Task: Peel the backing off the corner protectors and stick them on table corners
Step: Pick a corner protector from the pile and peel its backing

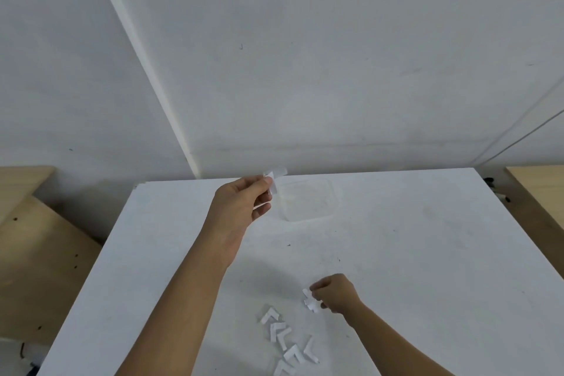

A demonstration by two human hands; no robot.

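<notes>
clear square plastic tub beside left hand | six white L-shaped pieces | left hand pinches clear plastic corner protector | right hand pinches white backing scrap

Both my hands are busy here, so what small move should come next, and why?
Probably let the right hand drop its white backing piece onto the pile of white pieces beside it; the left hand holds a clear corner protector raised over the table, so the scrap looks finished with.
</notes>
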